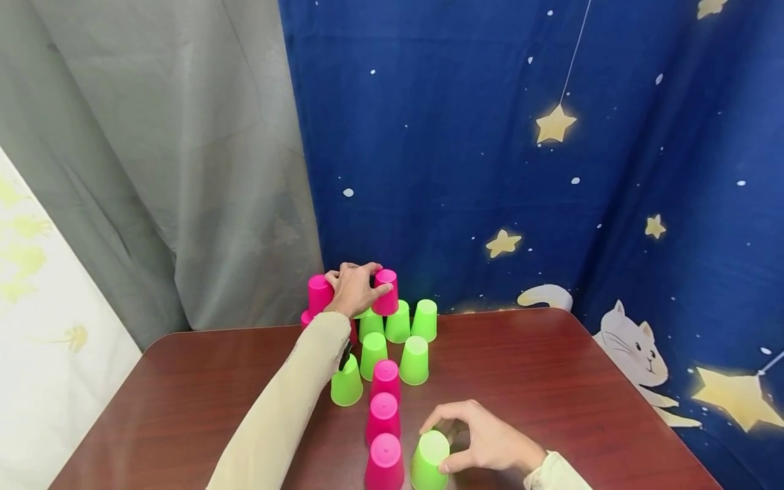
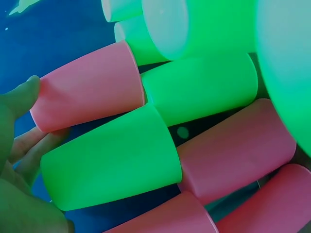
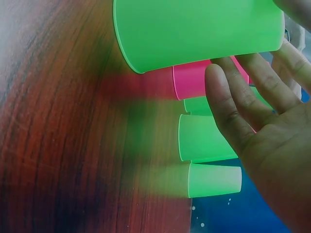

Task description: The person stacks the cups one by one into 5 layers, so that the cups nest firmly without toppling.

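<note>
At the back of the table, my left hand (image 1: 355,291) holds an upside-down pink cup (image 1: 386,299) between thumb and fingers. That pink cup (image 2: 90,87) stands in the upper level of a stack, beside a green cup (image 2: 112,160) in the left wrist view. Lower cups include a green cup (image 2: 209,87) and a pink cup (image 2: 238,150). Near the front, my right hand (image 1: 490,439) pinches an upside-down green cup (image 1: 429,466) by its sides. The right wrist view shows this green cup (image 3: 199,31) large, thumb above and fingers below it.
Pink cups stand in a line toward the front, the nearest pink cup (image 1: 384,464) left of my right hand. Several green cups, among them one green cup (image 1: 414,361), stand behind them. A curtain (image 1: 441,170) hangs behind the brown table (image 1: 520,367).
</note>
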A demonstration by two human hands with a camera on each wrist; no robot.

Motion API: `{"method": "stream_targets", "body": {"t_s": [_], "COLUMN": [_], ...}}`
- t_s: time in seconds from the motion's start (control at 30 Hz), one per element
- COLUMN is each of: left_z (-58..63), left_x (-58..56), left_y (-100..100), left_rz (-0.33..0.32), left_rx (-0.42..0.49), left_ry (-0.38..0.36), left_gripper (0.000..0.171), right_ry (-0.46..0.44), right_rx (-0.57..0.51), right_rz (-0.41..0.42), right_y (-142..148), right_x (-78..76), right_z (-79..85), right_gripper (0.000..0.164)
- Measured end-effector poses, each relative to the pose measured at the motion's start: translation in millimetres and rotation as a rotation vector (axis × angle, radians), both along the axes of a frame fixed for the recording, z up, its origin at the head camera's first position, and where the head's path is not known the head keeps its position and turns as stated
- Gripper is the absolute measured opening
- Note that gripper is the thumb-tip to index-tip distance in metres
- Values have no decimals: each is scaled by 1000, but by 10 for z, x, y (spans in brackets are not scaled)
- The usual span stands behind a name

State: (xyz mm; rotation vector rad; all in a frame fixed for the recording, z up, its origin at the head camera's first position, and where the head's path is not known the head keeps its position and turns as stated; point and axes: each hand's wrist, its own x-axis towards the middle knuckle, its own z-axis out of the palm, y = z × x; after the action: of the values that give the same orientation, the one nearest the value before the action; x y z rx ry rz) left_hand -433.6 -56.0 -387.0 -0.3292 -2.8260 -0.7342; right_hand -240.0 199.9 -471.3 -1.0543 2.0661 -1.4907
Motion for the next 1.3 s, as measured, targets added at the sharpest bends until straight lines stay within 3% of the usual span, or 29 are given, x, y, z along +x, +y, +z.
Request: {"method": "stream_targets", "body": {"t_s": [0.33,0.7,0.83,1.07,1.3], "left_z": [86,286,306,301,86], "left_x": [66,213,359,712,964], "left_y": [-128,-446,-597,-827,-954], "left_rz": [-50,-46,-76,-105,-117], "left_rx": [19,74,92,140,189], "left_ry": [31,106,109,123,178], "left_gripper": [54,46,45,43,37], "right_ry": [109,200,230,220,261], "right_rx": [-3,21,46,123,146], "right_rz": [-4,-20,-50,-118,-123], "right_y": [-11,22,33,60,105], "right_x": [-10,-120,-173,-285,-424], "right_z": [30,62,97,181,260], "right_gripper": [39,38,39,37,38]}}
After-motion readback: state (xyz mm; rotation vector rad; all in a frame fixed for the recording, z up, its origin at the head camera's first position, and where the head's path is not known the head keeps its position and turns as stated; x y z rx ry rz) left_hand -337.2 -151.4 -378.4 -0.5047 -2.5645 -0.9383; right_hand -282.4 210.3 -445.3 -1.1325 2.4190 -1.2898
